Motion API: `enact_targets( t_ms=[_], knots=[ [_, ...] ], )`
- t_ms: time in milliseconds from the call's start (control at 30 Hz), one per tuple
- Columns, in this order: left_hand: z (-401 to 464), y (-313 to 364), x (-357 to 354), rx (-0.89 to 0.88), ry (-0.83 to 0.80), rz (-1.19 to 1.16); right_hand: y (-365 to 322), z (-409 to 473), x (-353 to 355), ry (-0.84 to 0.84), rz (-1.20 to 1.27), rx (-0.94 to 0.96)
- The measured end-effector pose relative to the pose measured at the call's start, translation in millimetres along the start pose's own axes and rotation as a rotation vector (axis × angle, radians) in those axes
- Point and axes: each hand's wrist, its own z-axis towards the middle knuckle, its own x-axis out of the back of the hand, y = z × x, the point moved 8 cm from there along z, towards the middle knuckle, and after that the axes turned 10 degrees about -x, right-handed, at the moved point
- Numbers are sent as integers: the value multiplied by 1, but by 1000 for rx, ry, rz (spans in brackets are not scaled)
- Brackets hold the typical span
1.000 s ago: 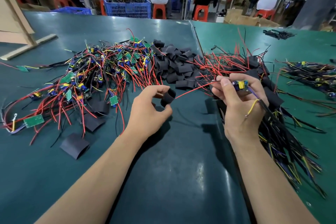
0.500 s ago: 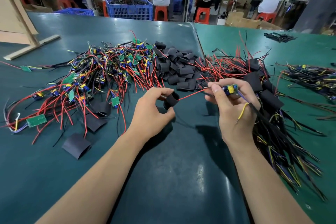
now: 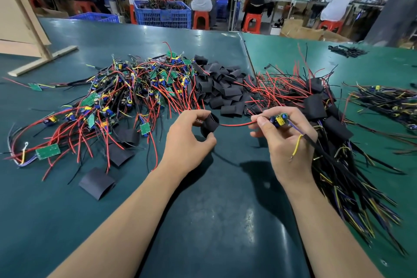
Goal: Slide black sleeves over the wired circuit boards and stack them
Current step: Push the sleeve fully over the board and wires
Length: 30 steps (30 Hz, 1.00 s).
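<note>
**Sleeve being threaded along red lead toward held board**

Black sleeve (image 3: 209,124) is being pinched between the thumb and curled fingers of the left hand (image 3: 188,140), just above the green table (image 3: 203,221), with its open mouth facing right. A circuit board (image 3: 279,119) is being gripped at the fingertips of the right hand (image 3: 285,142), raised off the table at about the same height. The two are being kept apart, joined only by the red wire (image 3: 234,123), which is running roughly level from the board leftward into the sleeve mouth. That wire is being taken as the line of travel: the sleeve lies left of the board, and the board's long axis appears to be set left to right along it, though this is being judged and not plainly seen. The left hand is the nearer to the sleeve and the right to the board; a closing of the gap along the wire is being judged as the move required.

Loose yellow and dark leads are hanging from the board past the right palm.

Holdings on the table are being recorded as follows. Unsleeved boards (image 3: 126,95) with red wires are lying heaped at far left. Empty sleeves (image 3: 222,88) are piled at far centre. Sleeved units (image 3: 325,115) are being stacked at right, touching the right hand's far side. A blue crate (image 3: 162,14) beyond the table is holding dark wired parts; its exact contents cannot be told.
</note>
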Motion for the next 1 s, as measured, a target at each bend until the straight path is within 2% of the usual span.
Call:
enact_targets(
  t_ms=[233,333,433,533,667,767,1000],
  knots=[
    [1,18,-1,-168,-63,124,10,8,10,45,31,-96],
    [0,28,-9,-305,-173,197,13,8,7,36,25,-118],
    [-3,35,-19,-369,-264,194,21,8,0,-10,101,-199],
    [-5,41,-19,-411,-228,169,34,6,-10,-86,193,-337],
    [-4,44,-14,-443,-156,205,39,5,-9,-104,85,-382],
    [-3,46,-10,-461,-112,266,36,7,-6,-111,-14,-356],
    [-3,61,-1,-570,-22,275,25,3,-17,-210,24,-276]
  ],
)
